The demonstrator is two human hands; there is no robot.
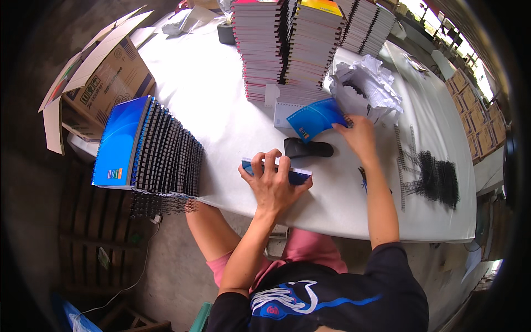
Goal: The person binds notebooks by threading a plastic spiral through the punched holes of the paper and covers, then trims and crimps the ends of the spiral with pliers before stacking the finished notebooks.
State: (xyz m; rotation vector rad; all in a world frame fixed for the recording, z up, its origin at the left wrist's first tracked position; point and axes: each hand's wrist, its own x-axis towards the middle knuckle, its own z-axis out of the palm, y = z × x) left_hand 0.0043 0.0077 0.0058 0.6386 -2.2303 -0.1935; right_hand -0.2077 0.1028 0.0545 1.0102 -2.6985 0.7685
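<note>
My left hand [271, 180] is closed over a small block of punched sheets [300, 176] with a blue face, its fingers curled across the top edge. In my right hand [357, 133] is the right edge of a punched blue cover [317, 119], pinched and tilted above the table. Under the cover lies a white stack of punched pages [283, 115]. Between my hands sits a smooth black object [307, 148] whose kind I cannot make out. A thin dark tool [363, 178] lies partly hidden beside my right forearm.
Blue spiral-bound notebooks [119, 144] stand piled at the left edge, beside an open cardboard box [110, 77]. Tall notebook stacks [260, 55] rise at the back, near crumpled white paper [370, 86]. Black binding wires [437, 177] lie at right on the white-covered table [221, 127].
</note>
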